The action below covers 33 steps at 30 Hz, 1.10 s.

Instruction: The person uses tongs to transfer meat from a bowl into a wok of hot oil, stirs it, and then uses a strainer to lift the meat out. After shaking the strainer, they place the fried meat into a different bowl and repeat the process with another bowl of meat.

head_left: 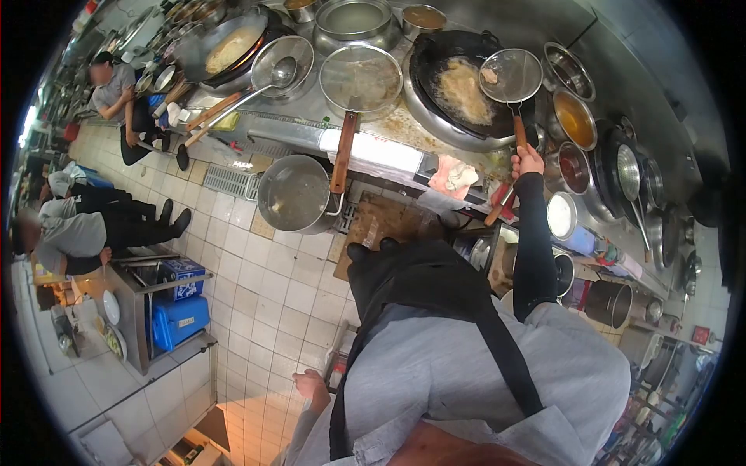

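Observation:
My right hand [528,161] is closed around the wooden handle of a round mesh strainer [519,71]. The strainer is over the right side of a black wok [426,70], with a small pale piece of food [489,75] at its left. Pale golden food [465,89] fries in dark oil in that wok, left of the strainer. Low by my left side, my left hand [311,386] hangs with nothing visible in it, a finger stretched out. A crumpled pinkish cloth [453,177] lies on the stove's front edge, left of my right arm.
A second mesh strainer [361,78] rests on the stove. A large metal pot [294,194] is at the stove's front. Containers of orange liquid [573,118] and red sauce [575,167] flank my right arm. Two people [116,97] are at the left, near a steel table [140,311].

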### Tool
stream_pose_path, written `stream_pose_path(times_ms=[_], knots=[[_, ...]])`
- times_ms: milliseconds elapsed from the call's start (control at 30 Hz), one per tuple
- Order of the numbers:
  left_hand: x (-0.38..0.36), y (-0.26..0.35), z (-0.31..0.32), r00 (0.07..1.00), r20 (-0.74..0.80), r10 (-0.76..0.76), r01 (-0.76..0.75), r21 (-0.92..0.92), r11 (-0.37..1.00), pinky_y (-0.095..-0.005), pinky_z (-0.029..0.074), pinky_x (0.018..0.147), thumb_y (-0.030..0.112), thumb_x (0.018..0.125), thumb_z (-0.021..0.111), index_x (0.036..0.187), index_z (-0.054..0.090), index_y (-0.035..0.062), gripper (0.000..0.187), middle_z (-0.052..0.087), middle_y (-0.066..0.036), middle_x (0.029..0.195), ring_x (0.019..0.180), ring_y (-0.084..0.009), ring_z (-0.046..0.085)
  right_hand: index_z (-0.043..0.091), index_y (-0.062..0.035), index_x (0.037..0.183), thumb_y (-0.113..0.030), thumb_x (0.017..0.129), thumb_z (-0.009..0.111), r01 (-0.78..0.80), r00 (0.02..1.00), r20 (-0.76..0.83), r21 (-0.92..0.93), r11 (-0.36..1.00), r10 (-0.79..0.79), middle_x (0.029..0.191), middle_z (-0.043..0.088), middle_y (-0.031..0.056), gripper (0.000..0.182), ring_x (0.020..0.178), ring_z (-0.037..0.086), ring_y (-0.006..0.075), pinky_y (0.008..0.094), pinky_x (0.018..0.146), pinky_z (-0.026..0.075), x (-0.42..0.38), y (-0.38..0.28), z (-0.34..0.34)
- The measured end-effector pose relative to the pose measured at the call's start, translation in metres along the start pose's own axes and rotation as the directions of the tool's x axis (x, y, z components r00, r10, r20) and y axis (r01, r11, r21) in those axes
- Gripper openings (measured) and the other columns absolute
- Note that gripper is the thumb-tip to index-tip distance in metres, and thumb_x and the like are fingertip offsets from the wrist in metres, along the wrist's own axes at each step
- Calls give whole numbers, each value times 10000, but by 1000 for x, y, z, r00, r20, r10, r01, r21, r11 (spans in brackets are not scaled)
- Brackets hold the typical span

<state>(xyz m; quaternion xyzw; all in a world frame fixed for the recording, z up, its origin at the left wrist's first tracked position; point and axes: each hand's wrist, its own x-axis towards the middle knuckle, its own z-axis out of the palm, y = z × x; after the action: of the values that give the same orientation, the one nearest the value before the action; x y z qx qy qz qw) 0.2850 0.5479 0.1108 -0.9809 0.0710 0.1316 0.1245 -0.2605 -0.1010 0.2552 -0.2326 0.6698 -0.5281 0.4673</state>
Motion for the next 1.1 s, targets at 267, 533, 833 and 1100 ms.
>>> stream_pose_path(times_ms=[267,533,833,1100], knots=[[-6,3,-14,999,23,43,-42,-49,998,-532,571,755,244,903,568,1062,551,-42,327,700,-273,947,872,-435,709,559,-52,1404,-173,947,633,389,905,28,-458,799,-425,878,690,121,478,708,619,226,360,631,482,37,6,0],[-12,11,-27,1000,26,8,-7,-54,999,-528,571,762,236,893,588,1067,552,-44,331,701,-281,961,887,-440,709,595,-4,1332,-196,897,589,361,792,-49,-766,532,-608,1107,692,289,476,1072,650,461,468,944,498,3,-2,-11],[-10,9,-20,1000,10,-5,5,-29,1000,-531,567,755,241,893,589,1069,543,-31,327,704,-270,940,870,-434,710,414,-51,1470,-189,1005,583,-148,989,-6,34,988,149,685,568,42,513,385,386,115,332,337,287,-65,27,4],[-10,10,-23,999,42,1,1,-29,1000,-528,566,747,251,902,568,1062,540,-32,326,705,-267,936,862,-430,711,482,-110,1256,-154,1057,488,-320,908,329,147,936,259,676,484,-11,203,421,318,49,233,333,204,-82,-4,-38]])
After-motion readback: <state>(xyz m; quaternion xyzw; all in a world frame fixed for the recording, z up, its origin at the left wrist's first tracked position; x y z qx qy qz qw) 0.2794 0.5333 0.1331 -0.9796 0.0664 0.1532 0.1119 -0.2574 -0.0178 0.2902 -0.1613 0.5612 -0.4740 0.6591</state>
